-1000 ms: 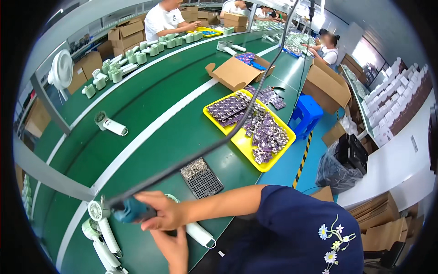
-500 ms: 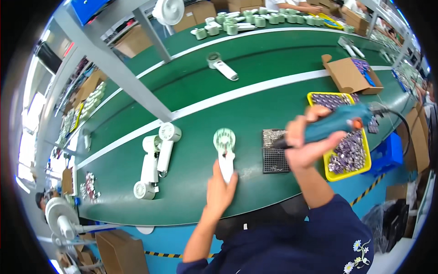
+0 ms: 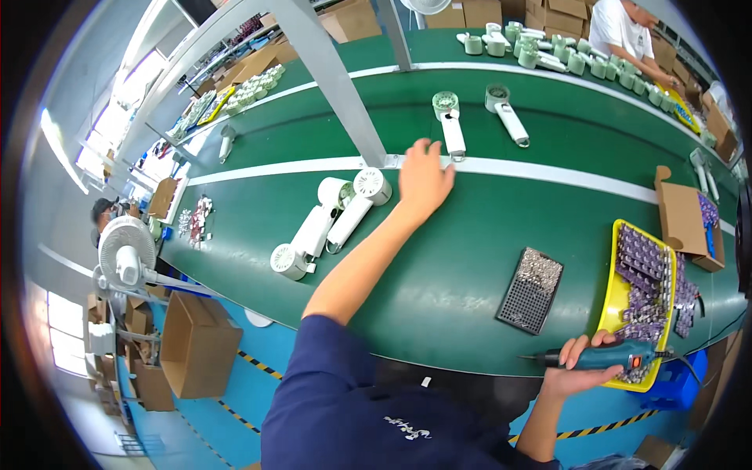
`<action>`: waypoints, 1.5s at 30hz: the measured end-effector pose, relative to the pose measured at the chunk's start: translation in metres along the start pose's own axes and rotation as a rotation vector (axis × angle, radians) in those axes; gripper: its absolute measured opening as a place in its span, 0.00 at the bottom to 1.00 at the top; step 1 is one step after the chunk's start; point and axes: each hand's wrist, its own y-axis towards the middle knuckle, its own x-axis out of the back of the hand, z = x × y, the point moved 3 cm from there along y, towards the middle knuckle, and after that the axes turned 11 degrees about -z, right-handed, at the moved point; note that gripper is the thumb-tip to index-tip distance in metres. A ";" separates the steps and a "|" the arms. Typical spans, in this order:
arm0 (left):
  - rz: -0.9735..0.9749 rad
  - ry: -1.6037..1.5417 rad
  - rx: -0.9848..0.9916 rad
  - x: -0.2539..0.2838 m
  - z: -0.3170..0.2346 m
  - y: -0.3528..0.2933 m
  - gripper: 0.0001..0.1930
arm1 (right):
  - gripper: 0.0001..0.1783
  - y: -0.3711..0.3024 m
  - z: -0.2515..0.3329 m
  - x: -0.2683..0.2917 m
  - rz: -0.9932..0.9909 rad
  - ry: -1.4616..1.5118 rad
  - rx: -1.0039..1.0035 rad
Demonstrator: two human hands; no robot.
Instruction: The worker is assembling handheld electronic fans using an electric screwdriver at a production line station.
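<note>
My left fingers [image 3: 423, 146] are hovering loose and empty just beside a small fan [image 3: 453, 136], which is lying far across the worktop [image 3: 439, 251]. My right fingers [image 3: 574, 350] are grasping the electric screwdriver [image 3: 631, 354] by the yellow tray [image 3: 616, 304].

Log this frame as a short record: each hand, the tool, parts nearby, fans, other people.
left_hand: open, over the white strip, near a handheld fan; contact unclear
right_hand: gripping a teal power screwdriver, bit pointing left
parts_near_right: black tray with small metal pieces; yellow tray with purple circuit boards
fans_left: cluster of white handheld fans near the grey post
other_people: white-shirted person, far side, upper right
</note>
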 end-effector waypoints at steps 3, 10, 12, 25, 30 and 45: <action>-0.088 0.122 -0.112 0.079 0.007 -0.041 0.34 | 0.31 0.011 -0.010 0.014 -0.075 0.059 -0.057; 0.201 0.127 -0.142 0.092 0.082 -0.039 0.32 | 0.30 0.018 -0.013 -0.008 0.035 0.160 -0.128; 0.370 0.086 -0.075 0.105 0.040 -0.027 0.32 | 0.32 0.021 -0.011 -0.023 0.120 0.170 -0.083; 0.500 -0.344 0.087 0.080 -0.090 -0.092 0.32 | 0.45 0.051 -0.047 -0.063 0.231 -0.173 0.121; 0.464 -0.366 0.102 0.082 -0.092 -0.097 0.34 | 0.43 0.056 -0.049 -0.067 0.179 -0.275 0.125; 0.458 -0.976 0.012 0.109 -0.122 -0.144 0.11 | 0.42 0.021 0.002 -0.103 0.576 0.119 -0.092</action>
